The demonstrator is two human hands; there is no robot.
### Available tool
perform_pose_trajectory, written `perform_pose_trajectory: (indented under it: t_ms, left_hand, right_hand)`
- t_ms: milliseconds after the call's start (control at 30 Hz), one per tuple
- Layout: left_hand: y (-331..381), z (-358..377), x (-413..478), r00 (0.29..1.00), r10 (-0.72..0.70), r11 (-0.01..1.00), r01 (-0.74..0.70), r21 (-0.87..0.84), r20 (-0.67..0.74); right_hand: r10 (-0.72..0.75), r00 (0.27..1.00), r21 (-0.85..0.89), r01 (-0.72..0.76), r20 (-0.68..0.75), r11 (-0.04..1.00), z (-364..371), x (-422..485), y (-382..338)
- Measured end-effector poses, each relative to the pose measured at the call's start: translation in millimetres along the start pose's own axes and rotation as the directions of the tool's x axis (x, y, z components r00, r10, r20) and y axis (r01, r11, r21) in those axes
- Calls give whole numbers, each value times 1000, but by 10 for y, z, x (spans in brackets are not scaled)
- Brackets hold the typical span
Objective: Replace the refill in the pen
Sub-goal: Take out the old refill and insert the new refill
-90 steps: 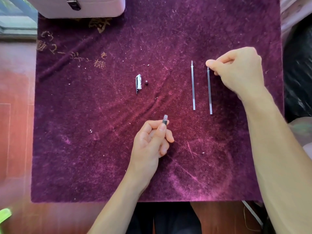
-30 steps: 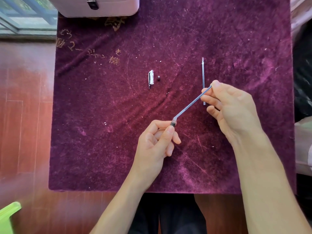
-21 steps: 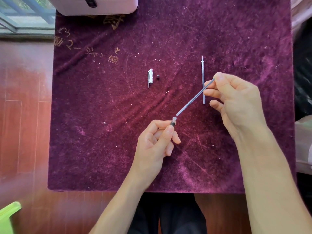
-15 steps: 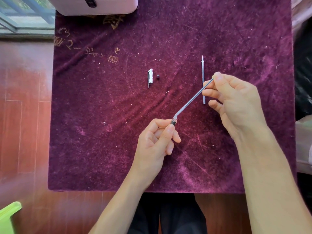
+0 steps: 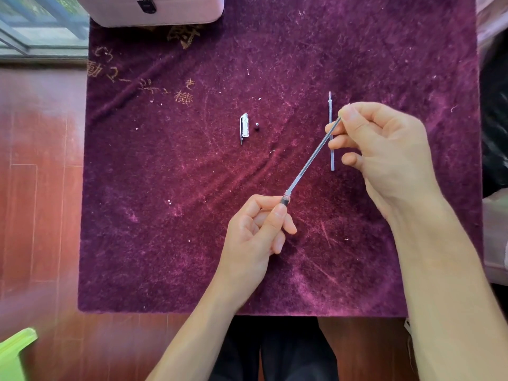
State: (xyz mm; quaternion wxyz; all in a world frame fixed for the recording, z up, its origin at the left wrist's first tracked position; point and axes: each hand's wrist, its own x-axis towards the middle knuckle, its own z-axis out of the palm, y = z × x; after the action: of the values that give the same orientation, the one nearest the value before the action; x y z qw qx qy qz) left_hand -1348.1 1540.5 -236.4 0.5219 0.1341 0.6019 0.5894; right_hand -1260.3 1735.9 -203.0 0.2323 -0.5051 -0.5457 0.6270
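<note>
My left hand (image 5: 258, 232) grips the pen barrel; only the barrel's dark open end (image 5: 284, 200) shows above my thumb. My right hand (image 5: 384, 152) pinches the far end of a thin grey refill (image 5: 310, 160). That refill slants down-left, and its lower tip sits at the barrel's mouth. A second refill (image 5: 331, 133) lies straight on the purple cloth (image 5: 192, 215), partly behind my right fingers. The clear pen cap (image 5: 244, 127) with its clip lies at the cloth's middle, with a tiny dark end piece (image 5: 257, 124) just to its right.
A pale pink case (image 5: 154, 9) with a dark latch stands at the cloth's far edge. Gold characters (image 5: 143, 83) mark the cloth's upper left. Red-brown wood floor lies to the left, and a green object (image 5: 13, 350) pokes in at the bottom left corner.
My right hand picked one refill off the cloth and carried it over to the barrel held in my left hand. Over the last second the refill's angle steepened slightly; the tip stays at the barrel mouth.
</note>
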Motion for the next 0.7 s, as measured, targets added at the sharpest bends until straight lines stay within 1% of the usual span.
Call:
perform_pose_trajectory:
  t_ms: [100, 233, 700]
  left_hand:
    - [4, 8, 8, 1000, 0, 1000, 0, -7, -1]
    - [16, 17, 21, 1000, -3, 1000, 3, -5, -11]
    - [67, 14, 56, 999, 4, 999, -6, -31, -44]
  right_hand:
    - [-48, 998, -22, 49, 37, 999, 51, 22, -47]
    - [-78, 994, -51, 82, 83, 995, 119, 38, -56]
    - [-37, 983, -131, 62, 181, 989, 248, -107, 183]
